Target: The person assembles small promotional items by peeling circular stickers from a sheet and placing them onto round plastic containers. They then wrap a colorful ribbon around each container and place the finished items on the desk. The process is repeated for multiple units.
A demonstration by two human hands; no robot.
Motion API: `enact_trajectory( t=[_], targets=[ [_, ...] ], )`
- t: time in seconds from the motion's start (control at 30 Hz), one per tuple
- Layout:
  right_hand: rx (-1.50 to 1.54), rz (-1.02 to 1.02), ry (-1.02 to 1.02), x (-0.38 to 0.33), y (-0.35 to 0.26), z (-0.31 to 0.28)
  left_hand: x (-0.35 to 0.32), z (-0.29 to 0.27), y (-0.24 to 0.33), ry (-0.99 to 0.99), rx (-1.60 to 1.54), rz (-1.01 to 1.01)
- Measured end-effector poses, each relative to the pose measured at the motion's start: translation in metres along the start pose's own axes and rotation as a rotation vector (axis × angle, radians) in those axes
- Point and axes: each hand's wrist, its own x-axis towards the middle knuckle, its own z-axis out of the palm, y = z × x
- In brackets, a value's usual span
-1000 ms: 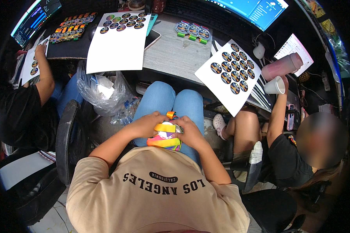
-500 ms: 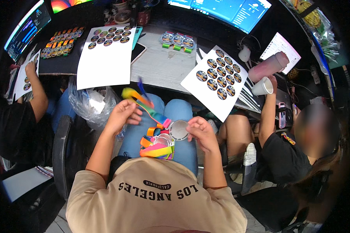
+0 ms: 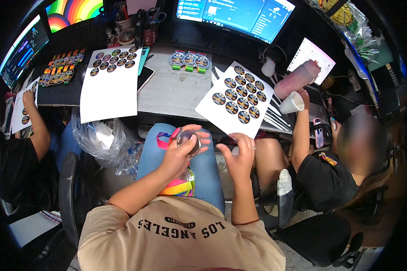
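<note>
Two hands working over the lap here. Left hand (image 3: 178, 153) is wrapped around a round medal (image 3: 188, 140), held face-up over the left knee, rainbow ribbon (image 3: 178, 186) trailing down to the lap. Right hand (image 3: 240, 153) sits just beside it, fingers pinched at the near edge of the sticker sheet (image 3: 237, 97) that overhangs the desk (image 3: 172, 92); can't tell if a sticker's actually in the pinch. My take: keep the medal flat and steady, line up centre first, then press outward.
</note>
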Motion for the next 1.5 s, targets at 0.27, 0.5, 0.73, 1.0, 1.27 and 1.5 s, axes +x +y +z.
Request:
enact_trajectory(
  t=[0.27,0.5,0.73,1.0,1.27,1.5],
  targets=[
    [-0.334,-0.090,-0.060,0.019,0.052,0.010,0.016,-0.033,-0.014,0.154,-0.092,-0.253],
    [0.016,-0.039,-0.250,-0.008,0.047,-0.039,0.050,-0.037,-0.002,0.049,-0.208,-0.436],
    [0.132,0.014,-0.207,0.003,0.017,-0.061,0.067,-0.020,-0.013,0.011,-0.078,-0.393],
    [-0.018,-0.064,0.209,0.024,0.003,0.019,0.061,-0.014,-0.020,0.002,-0.127,-0.358],
    [0.033,-0.011,0.239,0.023,0.006,0.021,0.064,-0.011,-0.028,-0.049,-0.209,-0.359],
    [0.085,0.089,0.213,0.020,0.007,0.020,0.066,-0.009,-0.027,-0.050,-0.222,-0.422]
  ],
)
